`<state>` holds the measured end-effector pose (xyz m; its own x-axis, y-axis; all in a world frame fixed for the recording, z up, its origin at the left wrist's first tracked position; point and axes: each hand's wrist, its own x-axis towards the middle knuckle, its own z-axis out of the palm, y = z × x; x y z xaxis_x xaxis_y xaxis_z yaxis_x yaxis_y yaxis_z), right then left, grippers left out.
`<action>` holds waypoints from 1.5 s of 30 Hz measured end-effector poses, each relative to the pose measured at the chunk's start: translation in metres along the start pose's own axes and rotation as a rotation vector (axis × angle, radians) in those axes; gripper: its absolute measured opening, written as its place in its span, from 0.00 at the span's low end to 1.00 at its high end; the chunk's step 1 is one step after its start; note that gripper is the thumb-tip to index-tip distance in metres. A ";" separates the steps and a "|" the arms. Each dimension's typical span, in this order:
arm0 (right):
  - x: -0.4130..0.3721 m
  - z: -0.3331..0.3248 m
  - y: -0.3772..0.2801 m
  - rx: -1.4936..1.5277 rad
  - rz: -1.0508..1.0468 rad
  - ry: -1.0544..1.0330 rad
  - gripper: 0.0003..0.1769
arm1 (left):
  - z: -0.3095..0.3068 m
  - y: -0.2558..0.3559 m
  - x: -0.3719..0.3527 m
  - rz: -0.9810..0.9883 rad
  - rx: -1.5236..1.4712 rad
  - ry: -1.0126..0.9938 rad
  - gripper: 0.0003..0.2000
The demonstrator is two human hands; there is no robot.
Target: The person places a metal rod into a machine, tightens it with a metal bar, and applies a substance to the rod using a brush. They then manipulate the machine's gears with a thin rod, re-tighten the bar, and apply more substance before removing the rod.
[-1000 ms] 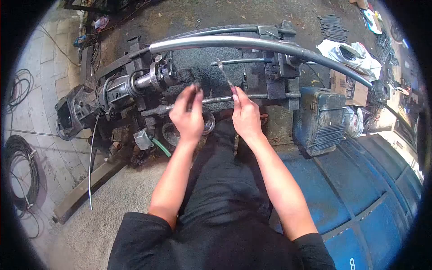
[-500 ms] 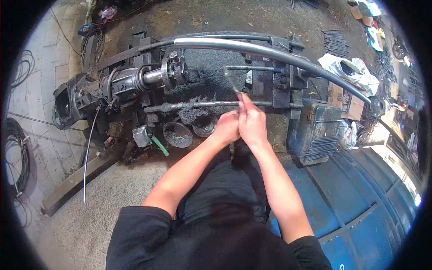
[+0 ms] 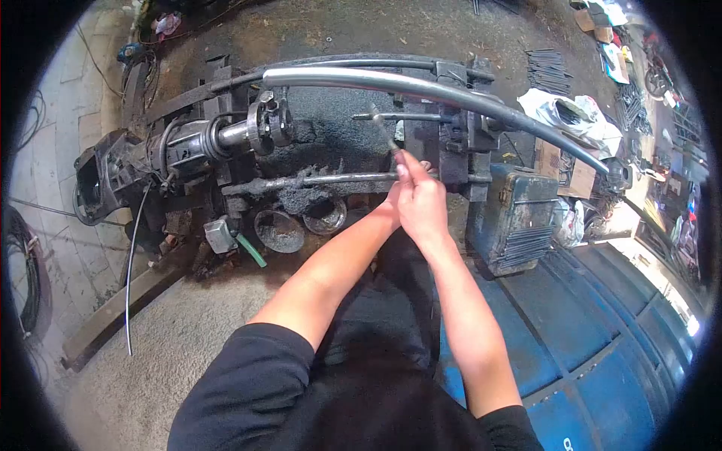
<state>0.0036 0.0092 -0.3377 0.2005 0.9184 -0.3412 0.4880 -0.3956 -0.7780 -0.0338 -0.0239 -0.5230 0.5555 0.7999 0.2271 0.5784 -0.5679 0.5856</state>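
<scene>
My right hand point(image 3: 422, 200) is closed around a slender greyish rod point(image 3: 387, 132), whose upper end points up and slightly left, smeared by motion. Behind it, my left hand point(image 3: 391, 204) is mostly covered and its fingers are hidden. Both hands are close together at the front of a greasy machine, near its front metal bar point(image 3: 338, 179). Beyond the rod lies a short horizontal spindle point(image 3: 417, 117). A long curved metal tube point(image 3: 361, 76) arches over the machine, and dark grit point(image 3: 323, 113) covers the bed between the bars.
At the left is a round chuck point(image 3: 268, 126) on its shaft. Two bowls point(image 3: 278, 231) and a green-handled tool point(image 3: 251, 251) sit below the front bar. A metal case point(image 3: 514, 218) stands right, beside blue panels point(image 3: 571, 331). A white sack point(image 3: 579, 120) lies farther right.
The view has shifted, so the machine appears farther left. My left hand has slid further behind the right one, and the rod is still in my right hand.
</scene>
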 end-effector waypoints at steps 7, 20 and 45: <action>-0.002 0.006 0.011 -0.163 -0.180 0.090 0.15 | -0.050 0.010 0.015 -0.136 -0.285 -0.238 0.17; 0.002 -0.007 0.000 0.022 0.003 -0.041 0.16 | -0.188 0.006 0.000 -0.313 -0.313 -0.494 0.12; 0.003 -0.009 -0.001 -0.017 -0.032 -0.077 0.16 | -0.221 -0.014 0.016 -0.591 -0.177 0.198 0.11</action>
<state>0.0111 0.0127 -0.3336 0.1186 0.9268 -0.3562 0.5078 -0.3649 -0.7804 -0.1648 0.0399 -0.3551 0.0433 0.9981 -0.0439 0.6364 0.0063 0.7713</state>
